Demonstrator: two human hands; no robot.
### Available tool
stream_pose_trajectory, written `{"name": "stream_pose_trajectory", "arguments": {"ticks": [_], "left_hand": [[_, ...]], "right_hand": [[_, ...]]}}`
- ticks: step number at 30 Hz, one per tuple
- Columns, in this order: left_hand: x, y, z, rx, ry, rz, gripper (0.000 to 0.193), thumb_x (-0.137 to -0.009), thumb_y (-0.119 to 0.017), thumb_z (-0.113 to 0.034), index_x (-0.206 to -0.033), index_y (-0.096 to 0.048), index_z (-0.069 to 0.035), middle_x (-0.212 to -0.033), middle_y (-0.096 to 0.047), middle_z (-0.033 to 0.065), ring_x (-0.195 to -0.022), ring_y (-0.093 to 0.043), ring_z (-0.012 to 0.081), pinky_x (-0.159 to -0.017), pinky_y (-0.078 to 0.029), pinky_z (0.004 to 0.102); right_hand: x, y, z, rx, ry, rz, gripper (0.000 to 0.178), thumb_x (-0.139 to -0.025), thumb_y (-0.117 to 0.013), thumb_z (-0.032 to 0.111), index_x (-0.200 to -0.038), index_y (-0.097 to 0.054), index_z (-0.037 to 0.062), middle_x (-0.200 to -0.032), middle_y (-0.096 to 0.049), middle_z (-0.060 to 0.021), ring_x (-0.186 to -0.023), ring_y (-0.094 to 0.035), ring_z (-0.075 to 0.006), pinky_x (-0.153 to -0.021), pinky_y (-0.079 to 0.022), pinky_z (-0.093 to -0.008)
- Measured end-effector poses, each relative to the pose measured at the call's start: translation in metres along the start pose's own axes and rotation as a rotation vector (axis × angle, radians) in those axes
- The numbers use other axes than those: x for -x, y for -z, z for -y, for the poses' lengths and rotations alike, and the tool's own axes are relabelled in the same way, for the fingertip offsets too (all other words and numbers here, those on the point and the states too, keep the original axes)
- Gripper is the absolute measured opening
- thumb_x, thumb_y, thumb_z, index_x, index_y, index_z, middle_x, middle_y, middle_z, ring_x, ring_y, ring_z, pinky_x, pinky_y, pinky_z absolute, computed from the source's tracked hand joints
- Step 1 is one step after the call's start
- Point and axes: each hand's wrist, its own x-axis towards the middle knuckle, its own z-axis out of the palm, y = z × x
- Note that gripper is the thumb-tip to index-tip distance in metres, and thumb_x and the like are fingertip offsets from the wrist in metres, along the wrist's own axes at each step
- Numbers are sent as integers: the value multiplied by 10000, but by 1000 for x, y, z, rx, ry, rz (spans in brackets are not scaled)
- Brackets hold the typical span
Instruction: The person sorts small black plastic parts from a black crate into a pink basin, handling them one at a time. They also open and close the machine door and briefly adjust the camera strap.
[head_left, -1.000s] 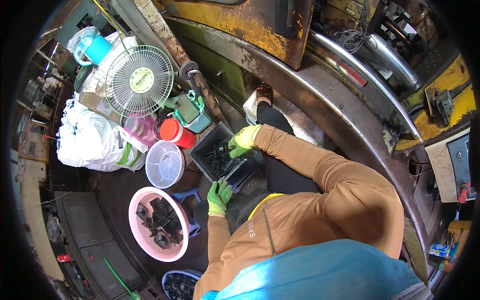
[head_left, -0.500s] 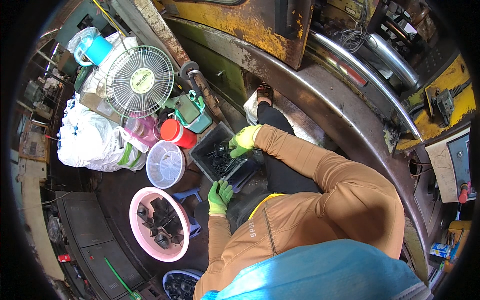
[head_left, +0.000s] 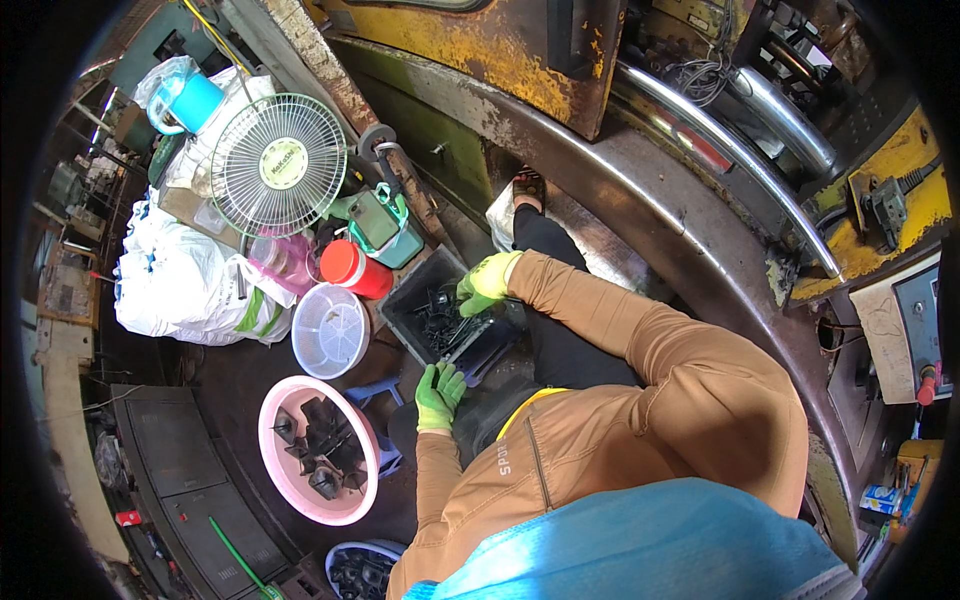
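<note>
Workshop floor, dark and cluttered, is running under the black bin [head_left: 408,292]; worn yellow machinery [head_left: 470,50] is standing beyond it, and a curved metal ledge [head_left: 610,180] is sweeping past on its right. Small black parts [head_left: 436,325] are lying in a loose heap inside the bin, which is sitting in front of the seated person. Right hand [head_left: 487,283], green-gloved, is reaching in over the bin's right side, fingers bending down near the heap; cannot tell whether they're closing on a part. Left hand [head_left: 440,396], same glove type, is staying at the bin's near corner, fingers partly bent and slightly apart; cannot tell how far the grip is closing or if anything is in it.

Clear plastic basket [head_left: 331,330] is standing just left of the bin. Pink basin [head_left: 274,462] is sitting farther to the bin's near left, larger dark pieces [head_left: 325,440] lying in it. Red container [head_left: 356,268] is resting near the bin's far left; a round fan [head_left: 283,163] and white bags [head_left: 180,285] are standing farther out that way.
</note>
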Motion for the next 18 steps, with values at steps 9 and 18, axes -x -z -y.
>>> {"name": "stream_pose_trajectory", "arguments": {"ticks": [9, 18], "left_hand": [[-1, 0, 0, -7, 4, -8, 414, -862, -557, -397, -1131, -541, -83, -1155, -572, 118, -958, -583, 299, -767, -500, 417], [-3, 2, 1, -17, 8, -7, 413, -869, -547, -400, -1138, -544, -87, -1180, -564, 117, -989, -572, 304, -800, -486, 423]], "right_hand": [[4, 2, 3, 46, 13, -20, 608, -800, -547, 536, -1245, -532, 123, -1146, -607, -129, -1055, -576, -293, -883, -431, -385], [2, 0, 1, 20, 0, -11, 610, -777, -550, 550, -1230, -550, 141, -1166, -602, -112, -1086, -558, -286, -908, -417, -396]]}}
